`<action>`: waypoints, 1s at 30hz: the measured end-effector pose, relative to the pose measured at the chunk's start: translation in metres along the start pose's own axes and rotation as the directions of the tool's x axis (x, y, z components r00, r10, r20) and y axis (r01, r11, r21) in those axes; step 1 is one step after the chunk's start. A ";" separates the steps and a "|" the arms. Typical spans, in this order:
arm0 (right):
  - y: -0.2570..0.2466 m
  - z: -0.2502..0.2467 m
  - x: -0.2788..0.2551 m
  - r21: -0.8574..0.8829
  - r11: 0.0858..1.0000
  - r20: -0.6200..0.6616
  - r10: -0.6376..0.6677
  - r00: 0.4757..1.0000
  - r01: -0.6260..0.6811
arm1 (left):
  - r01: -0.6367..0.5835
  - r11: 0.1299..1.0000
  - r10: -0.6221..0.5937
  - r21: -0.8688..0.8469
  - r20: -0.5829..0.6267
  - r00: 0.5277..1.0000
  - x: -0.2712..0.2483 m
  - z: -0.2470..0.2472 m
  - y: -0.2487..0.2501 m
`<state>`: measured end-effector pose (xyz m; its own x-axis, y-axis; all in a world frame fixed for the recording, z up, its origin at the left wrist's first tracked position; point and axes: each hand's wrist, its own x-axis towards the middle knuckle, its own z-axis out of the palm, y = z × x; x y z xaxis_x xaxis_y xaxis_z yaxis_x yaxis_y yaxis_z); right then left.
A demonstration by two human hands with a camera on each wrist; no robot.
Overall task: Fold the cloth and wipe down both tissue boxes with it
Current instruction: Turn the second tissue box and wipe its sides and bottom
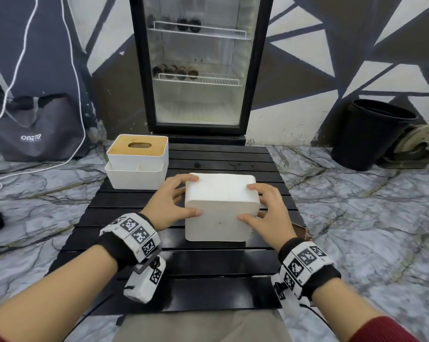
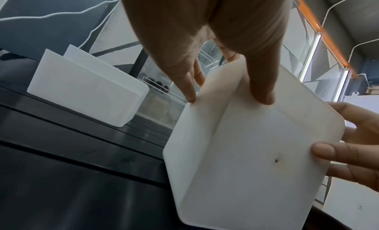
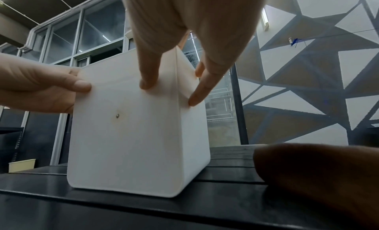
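Observation:
A plain white tissue box [image 1: 218,211] stands on the black slatted table [image 1: 208,267], a small metal dot on the face toward me. My left hand [image 1: 184,196] grips its left edge, thumb on the near face and fingers over the far corner. My right hand [image 1: 258,203] grips the right edge the same way. The wrist views show each hand's thumb and fingers pinching the box [image 2: 256,160] [image 3: 127,136]. A second white tissue box [image 1: 138,154] with a wooden lid sits at the back left. A brown cloth [image 1: 301,230] lies by the table's right edge, mostly hidden by my right wrist.
A glass-door fridge [image 1: 198,65] stands right behind the table. A black bin [image 1: 371,134] is on the marble floor at the right, a dark bag [image 1: 35,129] and white cables at the left.

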<state>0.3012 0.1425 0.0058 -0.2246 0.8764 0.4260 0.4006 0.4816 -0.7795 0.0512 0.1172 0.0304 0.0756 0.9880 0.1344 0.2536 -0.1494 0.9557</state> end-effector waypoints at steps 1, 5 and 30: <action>-0.001 -0.002 0.001 -0.028 1.000 0.024 -0.001 1.000 0.001 | 0.000 1.000 0.000 0.011 0.008 1.000 0.001 -0.001 0.000; -0.012 -0.012 0.011 -0.036 0.999 0.053 0.025 0.998 -0.023 | 0.014 0.998 -0.015 0.060 0.011 1.000 0.007 -0.004 0.005; -0.031 -0.029 0.004 0.014 0.935 0.396 0.319 0.861 -0.353 | 0.261 0.953 -0.291 0.156 0.226 0.929 -0.007 -0.003 0.020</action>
<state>0.3137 0.1314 0.0446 -0.4173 0.9065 -0.0640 0.4413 0.1406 -0.8863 0.0524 0.1071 0.0498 0.2145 0.9532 -0.2129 0.4121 0.1093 0.9046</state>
